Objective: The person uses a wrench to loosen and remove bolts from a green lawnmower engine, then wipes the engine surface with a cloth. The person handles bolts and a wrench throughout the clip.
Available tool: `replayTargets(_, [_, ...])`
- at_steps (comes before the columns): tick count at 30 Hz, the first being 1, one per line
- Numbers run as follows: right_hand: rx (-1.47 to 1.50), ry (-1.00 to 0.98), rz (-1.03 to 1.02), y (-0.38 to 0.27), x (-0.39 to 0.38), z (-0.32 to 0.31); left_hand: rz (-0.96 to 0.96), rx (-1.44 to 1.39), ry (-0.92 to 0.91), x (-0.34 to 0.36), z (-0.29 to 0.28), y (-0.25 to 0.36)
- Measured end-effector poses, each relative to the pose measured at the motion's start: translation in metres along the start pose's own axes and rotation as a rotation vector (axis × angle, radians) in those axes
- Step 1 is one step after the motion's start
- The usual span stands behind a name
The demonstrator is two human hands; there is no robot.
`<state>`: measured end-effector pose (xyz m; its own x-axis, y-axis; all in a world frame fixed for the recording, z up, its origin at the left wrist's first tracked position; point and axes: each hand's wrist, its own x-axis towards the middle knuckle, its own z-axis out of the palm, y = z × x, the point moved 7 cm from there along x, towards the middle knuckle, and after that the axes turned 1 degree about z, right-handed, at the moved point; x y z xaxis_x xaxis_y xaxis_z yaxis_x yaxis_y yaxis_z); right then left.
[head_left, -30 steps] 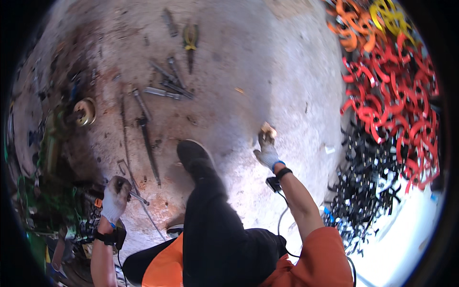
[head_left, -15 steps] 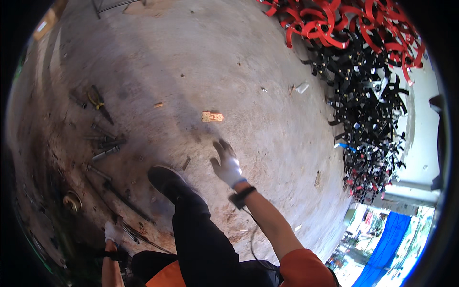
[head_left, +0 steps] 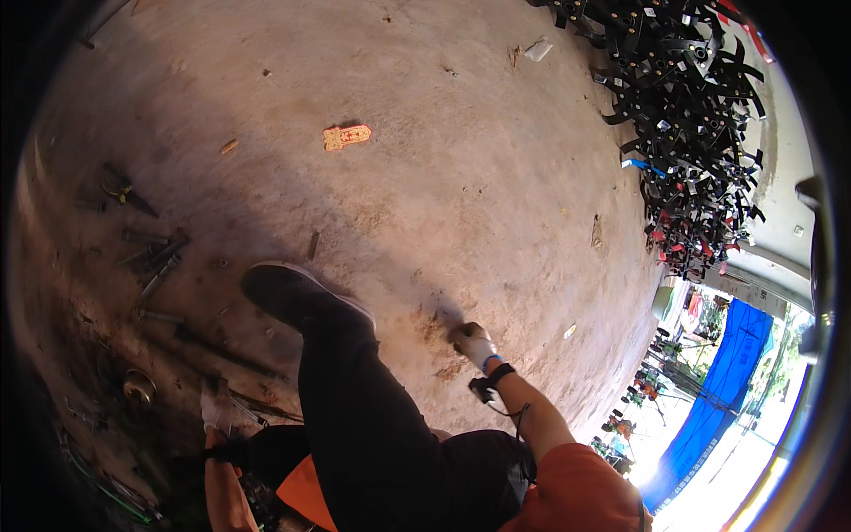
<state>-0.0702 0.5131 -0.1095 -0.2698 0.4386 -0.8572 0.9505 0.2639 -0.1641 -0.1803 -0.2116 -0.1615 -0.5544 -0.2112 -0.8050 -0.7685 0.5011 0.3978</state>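
Observation:
My right hand [head_left: 473, 342], in a white glove with dark fingertips, is low over the stained concrete floor, right of my shoe [head_left: 282, 288]. Its fingers are curled in, and whatever may be in them is hidden. A black strap with a small device [head_left: 489, 383] is around that wrist, with a cable running from it. Down at the left, my left hand [head_left: 215, 410], also gloved, sits in shadow beside a thin metal rod [head_left: 248, 410]. Its fingers are too dim and smeared to read.
Pliers with yellow handles [head_left: 117, 190], several metal sockets or rods [head_left: 161, 257] and a round brass-coloured part [head_left: 139, 387] lie at the left. A red-and-gold plaque [head_left: 347, 136] lies ahead. Black curved blades [head_left: 683, 115] are piled at the right, near a blue banner [head_left: 722, 390].
My right hand has come back toward me and to the right, its spread fingers now curled. The view has shifted, so the floor items appear farther up and left.

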Motion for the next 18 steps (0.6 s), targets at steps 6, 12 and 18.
replayTargets(6, [-0.157, 0.046, -0.416, -0.203, 0.002, 0.044, 0.095, 0.180, 0.067, 0.017, 0.001, -0.019])
replayTargets(12, [-0.105, 0.453, -0.750, -0.410, 0.076, -0.063, 0.042, 0.133, 0.021, 0.008, 0.005, 0.000])
replayTargets(18, [-0.467, 0.520, -0.530, -0.555, 0.142, -0.135, 0.063, -0.033, -0.125, 0.015, -0.003, -0.025])
